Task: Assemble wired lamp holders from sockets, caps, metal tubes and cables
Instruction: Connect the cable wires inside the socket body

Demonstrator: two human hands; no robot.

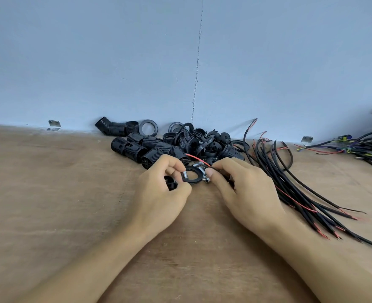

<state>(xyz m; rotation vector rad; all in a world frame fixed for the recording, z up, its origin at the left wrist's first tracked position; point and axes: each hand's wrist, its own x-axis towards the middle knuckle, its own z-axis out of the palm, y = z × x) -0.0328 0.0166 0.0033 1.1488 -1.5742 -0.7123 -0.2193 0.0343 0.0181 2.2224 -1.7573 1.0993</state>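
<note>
My left hand (163, 189) pinches a short metal tube (184, 175) between thumb and forefinger, and a black part (171, 185) sits under its curled fingers. A black ring (193, 176) lies on the table between both hands. My right hand (244, 189) pinches a black cable whose red wire end (195, 159) sticks out to the upper left over the ring. More small metal tubes (206, 179) lie by the ring. A pile of black threaded sockets (145, 147) and caps (202, 138) sits just behind my hands.
A fan of black cables with red wire tips (301, 189) spreads over the wooden table (60, 204) to the right. Another bundle of multicoloured wires (364, 147) lies at the far right. A blue wall (180, 62) with small metal brackets (54, 124) closes the back.
</note>
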